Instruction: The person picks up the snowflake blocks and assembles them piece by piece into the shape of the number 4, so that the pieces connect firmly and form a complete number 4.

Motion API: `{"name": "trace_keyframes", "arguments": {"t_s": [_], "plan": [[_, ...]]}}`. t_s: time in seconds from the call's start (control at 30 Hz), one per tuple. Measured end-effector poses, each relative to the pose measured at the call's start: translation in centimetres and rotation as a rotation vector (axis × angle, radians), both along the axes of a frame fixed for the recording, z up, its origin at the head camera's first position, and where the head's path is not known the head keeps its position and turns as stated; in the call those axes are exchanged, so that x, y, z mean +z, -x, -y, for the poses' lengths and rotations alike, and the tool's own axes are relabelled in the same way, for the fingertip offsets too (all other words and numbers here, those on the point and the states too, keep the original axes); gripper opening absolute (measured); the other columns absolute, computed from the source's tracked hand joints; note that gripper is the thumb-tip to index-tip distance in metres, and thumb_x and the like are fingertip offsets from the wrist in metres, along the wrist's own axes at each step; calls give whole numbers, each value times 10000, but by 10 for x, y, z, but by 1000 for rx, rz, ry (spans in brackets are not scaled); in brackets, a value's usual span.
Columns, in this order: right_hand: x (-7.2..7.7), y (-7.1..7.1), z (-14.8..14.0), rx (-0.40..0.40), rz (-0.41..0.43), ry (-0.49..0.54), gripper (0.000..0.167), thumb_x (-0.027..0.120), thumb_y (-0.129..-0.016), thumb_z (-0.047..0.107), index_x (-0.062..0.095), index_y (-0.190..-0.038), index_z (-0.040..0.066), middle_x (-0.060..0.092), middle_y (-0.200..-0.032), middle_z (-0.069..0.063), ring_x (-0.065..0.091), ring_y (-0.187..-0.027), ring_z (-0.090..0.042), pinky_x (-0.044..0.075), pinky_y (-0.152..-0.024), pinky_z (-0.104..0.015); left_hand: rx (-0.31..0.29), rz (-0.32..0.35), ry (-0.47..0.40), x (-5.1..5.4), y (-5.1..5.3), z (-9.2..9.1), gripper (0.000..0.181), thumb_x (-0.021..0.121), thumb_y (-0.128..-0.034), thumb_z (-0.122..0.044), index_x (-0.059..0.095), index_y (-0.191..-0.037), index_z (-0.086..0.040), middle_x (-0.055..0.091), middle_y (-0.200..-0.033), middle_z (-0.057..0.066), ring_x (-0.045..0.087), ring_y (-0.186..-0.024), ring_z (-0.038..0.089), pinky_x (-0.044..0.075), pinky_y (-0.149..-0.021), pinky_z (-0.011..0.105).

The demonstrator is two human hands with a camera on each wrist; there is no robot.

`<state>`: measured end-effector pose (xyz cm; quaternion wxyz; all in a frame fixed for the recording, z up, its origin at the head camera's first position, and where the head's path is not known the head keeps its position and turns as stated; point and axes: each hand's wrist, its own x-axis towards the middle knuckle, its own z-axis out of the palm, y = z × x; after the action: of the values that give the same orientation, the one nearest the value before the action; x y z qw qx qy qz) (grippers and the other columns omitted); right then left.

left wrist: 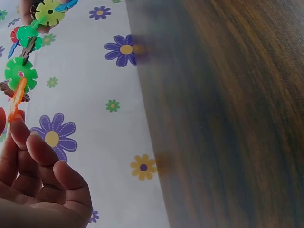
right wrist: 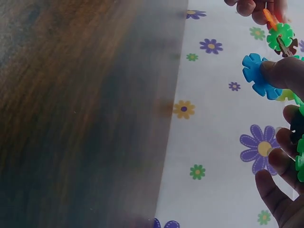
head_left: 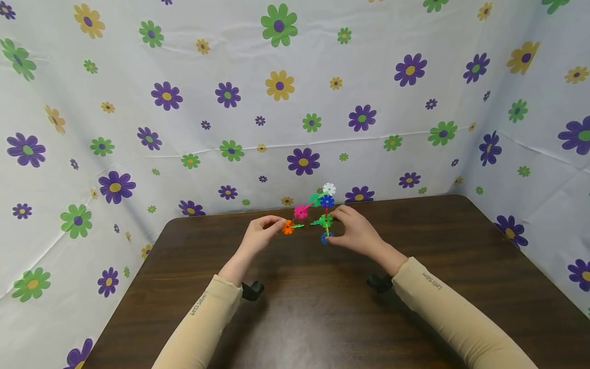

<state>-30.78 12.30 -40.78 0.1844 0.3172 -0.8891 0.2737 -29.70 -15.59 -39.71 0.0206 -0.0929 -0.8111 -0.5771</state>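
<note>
Both hands hold one linked chain of notched, flower-shaped plastic discs above the table. My left hand (head_left: 259,237) pinches an orange disc (head_left: 288,227) at the chain's left end. In the left wrist view, a green disc (left wrist: 21,74) joins the orange one. My right hand (head_left: 361,236) grips the right side, its thumb on a blue disc (right wrist: 259,76). Pink (head_left: 301,211), dark blue (head_left: 327,201) and white (head_left: 329,189) discs form the chain's upper part. A green disc (head_left: 325,221) sits by the right fingers. Fingers hide some joints.
A dark wood-grain table (head_left: 295,318) lies below the hands. Behind it and at both sides hangs a white cloth (head_left: 184,128) printed with flowers. Black wrist-worn pieces show under the left wrist (head_left: 252,291) and right wrist (head_left: 379,283).
</note>
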Motion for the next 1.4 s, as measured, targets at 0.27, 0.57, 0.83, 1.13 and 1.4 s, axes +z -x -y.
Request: {"name": "trace_keyframes", "arguments": {"t_s": [0.27, 0.57, 0.83, 1.13, 1.4], "plan": [[-8, 2, 6, -12, 73, -8, 535, 867, -714, 278, 645, -1125, 18, 580, -1034, -44, 567, -955, -216, 504, -843, -387, -12, 70, 32, -11, 4, 4, 283, 673, -926, -278, 717, -1073, -40, 687, -1024, 56, 601, -981, 290, 473, -875, 466], [-29, 8, 14, -21, 192, -7, 568, 857, -722, 316, 640, -1158, 24, 584, -1058, -36, 590, -1007, -260, 491, -875, -409, 9, 129, 19, -31, 9, 8, 256, 658, -938, -256, 717, -1053, -35, 672, -1062, 67, 568, -998, 248, 434, -911, 475], [-52, 12, 23, -36, 312, 20, 603, 847, -726, 350, 633, -1177, 13, 595, -1050, -42, 579, -983, -239, 490, -861, -432, 47, 173, 52, -53, 14, 13, 238, 638, -951, -231, 716, -1025, -19, 674, -1013, 72, 566, -970, 264, 430, -896, 437], [-59, 22, 26, -37, 473, 18, 690, 831, -726, 345, 592, -1248, -37, 610, -1191, -152, 563, -1122, -327, 457, -939, -474, 68, 188, 88, -59, 17, 13, 246, 645, -941, -251, 732, -994, -27, 676, -1034, 82, 566, -988, 250, 433, -899, 437], [-61, 34, 24, -24, 553, -24, 700, 826, -730, 361, 593, -1262, -30, 602, -1242, -164, 548, -1160, -328, 441, -967, -477, 92, 269, 100, -65, 23, 12, 256, 634, -949, -236, 724, -1028, -10, 648, -1139, 123, 546, -1109, 299, 396, -985, 493]]}}
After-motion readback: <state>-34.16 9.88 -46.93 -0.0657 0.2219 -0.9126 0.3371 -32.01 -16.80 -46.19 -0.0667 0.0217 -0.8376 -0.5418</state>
